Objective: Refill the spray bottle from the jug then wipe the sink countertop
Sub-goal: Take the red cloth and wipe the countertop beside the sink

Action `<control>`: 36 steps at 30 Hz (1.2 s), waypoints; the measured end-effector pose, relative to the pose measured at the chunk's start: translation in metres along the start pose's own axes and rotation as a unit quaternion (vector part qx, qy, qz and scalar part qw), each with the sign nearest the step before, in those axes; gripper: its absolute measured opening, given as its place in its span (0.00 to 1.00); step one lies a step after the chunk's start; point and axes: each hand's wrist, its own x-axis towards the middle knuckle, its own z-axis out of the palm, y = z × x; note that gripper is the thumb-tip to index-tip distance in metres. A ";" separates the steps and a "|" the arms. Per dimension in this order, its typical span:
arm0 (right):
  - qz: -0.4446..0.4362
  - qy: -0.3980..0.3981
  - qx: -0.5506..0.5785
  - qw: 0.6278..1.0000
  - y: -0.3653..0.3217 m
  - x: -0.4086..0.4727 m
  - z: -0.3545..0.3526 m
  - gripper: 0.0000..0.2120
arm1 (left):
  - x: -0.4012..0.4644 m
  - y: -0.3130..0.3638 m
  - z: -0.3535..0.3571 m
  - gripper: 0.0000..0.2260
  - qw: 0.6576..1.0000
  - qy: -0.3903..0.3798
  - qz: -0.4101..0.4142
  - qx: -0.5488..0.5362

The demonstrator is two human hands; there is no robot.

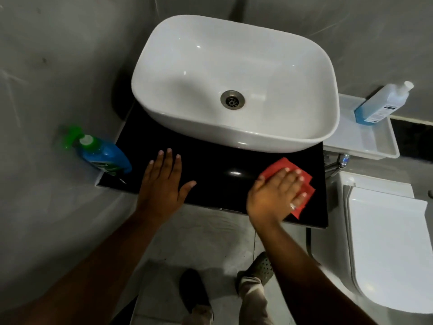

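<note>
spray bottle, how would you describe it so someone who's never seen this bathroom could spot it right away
Start at the white oval ceramic basin sitting on the glossy black countertop. Go to the countertop's far left corner, against the grey wall: the blue plastic spray bottle with the green trigger head stands there. The only other bottle, a clear one holding blue liquid, has a white cap and stands on the white tray at right.
</note>
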 end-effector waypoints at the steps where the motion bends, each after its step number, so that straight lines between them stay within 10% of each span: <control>1: -0.039 -0.012 0.007 0.999 -0.022 -0.011 0.008 0.32 | 0.000 -0.001 -0.001 0.35 1.000 0.007 -0.001 -0.022; 7: -0.306 -0.113 0.046 0.944 -0.076 -0.056 0.021 0.29 | 0.000 0.007 -0.025 0.25 0.934 0.093 -0.109 -0.327; 17: -0.200 -0.095 0.034 0.975 0.075 0.019 -0.040 0.28 | 0.029 0.112 -0.004 0.32 0.999 0.003 -0.017 -0.037; 23: -0.238 -0.106 -0.054 0.964 0.079 0.024 -0.035 0.31 | -0.002 0.035 -0.003 0.31 0.998 0.007 0.049 0.033; 28: -0.232 -0.110 -0.119 0.959 0.078 0.022 -0.030 0.35 | 0.014 0.018 -0.007 0.29 0.992 0.041 -0.119 0.017; 32: -0.233 -0.128 -0.116 0.957 0.080 0.025 -0.027 0.32 | 0.055 0.088 -0.011 0.30 0.908 0.060 -0.387 -0.152; 36: -0.240 -0.129 -0.119 0.955 0.083 0.025 -0.026 0.33 | 0.038 0.146 0.002 0.28 0.984 0.038 -0.162 -0.065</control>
